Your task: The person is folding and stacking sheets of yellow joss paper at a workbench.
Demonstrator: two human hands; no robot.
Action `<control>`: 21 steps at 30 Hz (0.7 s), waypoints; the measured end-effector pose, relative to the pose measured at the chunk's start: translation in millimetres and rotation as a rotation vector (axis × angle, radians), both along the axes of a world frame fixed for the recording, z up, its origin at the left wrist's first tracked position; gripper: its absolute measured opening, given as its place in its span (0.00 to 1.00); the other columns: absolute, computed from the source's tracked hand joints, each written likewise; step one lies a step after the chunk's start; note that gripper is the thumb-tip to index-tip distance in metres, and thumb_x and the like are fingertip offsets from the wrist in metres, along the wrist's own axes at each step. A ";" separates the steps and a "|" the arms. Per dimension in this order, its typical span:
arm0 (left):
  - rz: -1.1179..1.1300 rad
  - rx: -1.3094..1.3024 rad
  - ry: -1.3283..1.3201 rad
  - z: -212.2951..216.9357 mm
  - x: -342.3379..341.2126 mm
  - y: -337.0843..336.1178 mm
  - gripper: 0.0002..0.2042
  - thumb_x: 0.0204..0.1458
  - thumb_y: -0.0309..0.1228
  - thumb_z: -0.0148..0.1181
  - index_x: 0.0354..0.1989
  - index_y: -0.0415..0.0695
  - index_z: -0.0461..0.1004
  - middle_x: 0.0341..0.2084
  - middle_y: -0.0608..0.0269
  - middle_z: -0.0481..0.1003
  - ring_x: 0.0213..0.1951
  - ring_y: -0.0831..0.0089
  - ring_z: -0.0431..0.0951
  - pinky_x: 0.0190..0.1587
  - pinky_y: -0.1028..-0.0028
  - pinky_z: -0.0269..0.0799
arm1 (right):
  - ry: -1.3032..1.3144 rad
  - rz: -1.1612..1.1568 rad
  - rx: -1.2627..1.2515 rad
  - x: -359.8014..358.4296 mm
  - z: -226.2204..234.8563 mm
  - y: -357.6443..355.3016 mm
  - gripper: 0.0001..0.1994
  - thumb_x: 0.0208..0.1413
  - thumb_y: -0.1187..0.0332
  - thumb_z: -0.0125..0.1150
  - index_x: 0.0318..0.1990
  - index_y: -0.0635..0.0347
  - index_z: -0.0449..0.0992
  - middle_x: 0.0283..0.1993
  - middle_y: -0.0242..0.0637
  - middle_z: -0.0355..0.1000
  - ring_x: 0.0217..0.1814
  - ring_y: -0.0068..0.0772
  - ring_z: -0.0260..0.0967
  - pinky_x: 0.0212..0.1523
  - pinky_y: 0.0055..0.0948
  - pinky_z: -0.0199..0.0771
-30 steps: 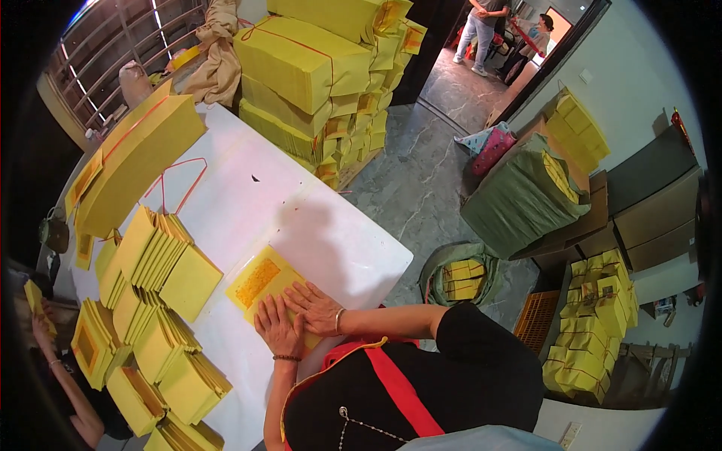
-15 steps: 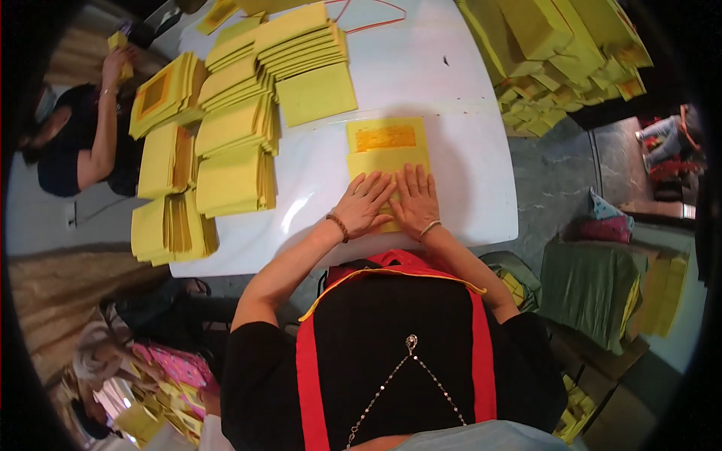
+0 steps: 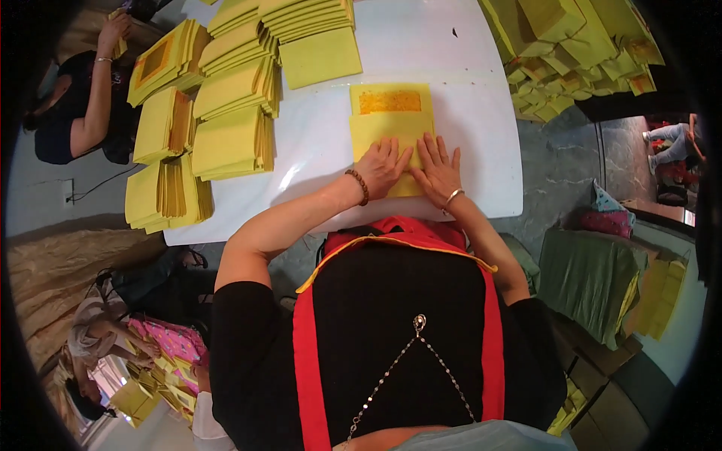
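Note:
Under both hands, near the front edge of the white table, lies a folded yellow paper sheet (image 3: 391, 124). A strip of orange print shows above its front fold. My left hand (image 3: 382, 165) rests on the left half with its fingers bent and its thumb apart, and a beaded bracelet is on that wrist. Beside it my right hand (image 3: 439, 171) presses down near the sheet's right edge, fingers spread. That wrist wears a light bangle. Neither hand grips anything. The lower part of the sheet is partly covered by the hands.
Several stacks of folded yellow paper (image 3: 235, 143) cover the table's left side. More yellow bundles (image 3: 556, 41) are piled at the far right. A person (image 3: 83, 113) works at the left, others sit lower left. A green cover (image 3: 587, 278) drapes something at right.
My left hand's fingers have gone from stretched flat to bent. My right hand's fingers have spread more. The whole view has shifted, so the table and sheet sit higher.

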State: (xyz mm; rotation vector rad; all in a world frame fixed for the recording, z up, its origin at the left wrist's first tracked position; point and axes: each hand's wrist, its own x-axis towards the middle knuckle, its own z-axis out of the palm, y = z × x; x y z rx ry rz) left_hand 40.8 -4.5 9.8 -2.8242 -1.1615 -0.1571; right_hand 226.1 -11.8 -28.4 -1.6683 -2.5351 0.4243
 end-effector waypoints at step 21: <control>0.269 0.433 -0.316 63.0 -68.4 96.9 0.22 0.36 0.23 0.51 0.45 0.43 0.67 0.38 0.65 0.70 0.35 0.68 0.68 0.34 0.71 0.62 | 0.585 -0.302 0.155 39.3 -11.2 -7.1 0.22 0.59 0.60 0.33 0.57 0.60 0.58 0.59 0.40 0.57 0.63 0.37 0.49 0.61 0.36 0.39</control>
